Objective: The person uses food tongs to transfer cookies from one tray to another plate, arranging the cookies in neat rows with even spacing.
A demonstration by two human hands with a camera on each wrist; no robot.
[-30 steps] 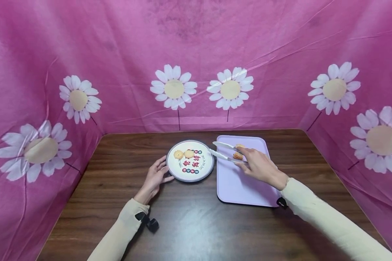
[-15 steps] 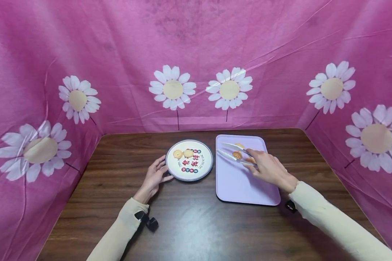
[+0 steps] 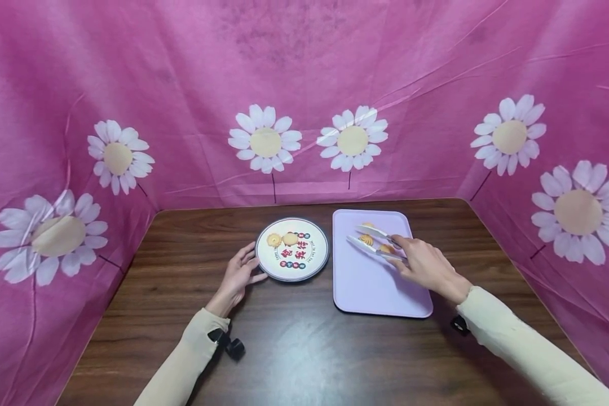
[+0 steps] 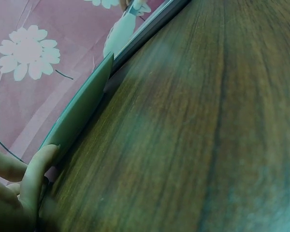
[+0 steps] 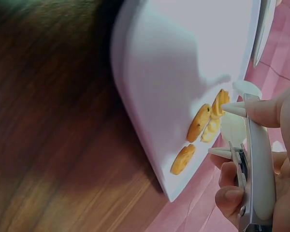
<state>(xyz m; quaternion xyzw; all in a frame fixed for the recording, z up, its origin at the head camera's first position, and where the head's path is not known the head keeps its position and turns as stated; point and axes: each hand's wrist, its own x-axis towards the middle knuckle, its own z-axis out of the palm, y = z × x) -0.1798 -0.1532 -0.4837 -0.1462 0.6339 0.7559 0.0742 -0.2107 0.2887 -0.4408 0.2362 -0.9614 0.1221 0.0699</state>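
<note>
The right hand point(image 3: 426, 268), right of centre in the head view, gripped a pair of white tongs point(image 3: 373, 239) whose arms ran up and to the left from the fingers, tips spread on either side of a swirled cookie point(image 3: 366, 239). That cookie lay just beyond the hand in the upper part of the lilac tray point(image 3: 375, 293), among other cookies point(image 5: 199, 123). The left hand point(image 3: 238, 276), left of centre and farther off, rested with relaxed fingers touching the lower-left rim of the round plate point(image 3: 321, 265), which held two cookies point(image 3: 282, 239) on the wooden table point(image 3: 294, 349).
</note>
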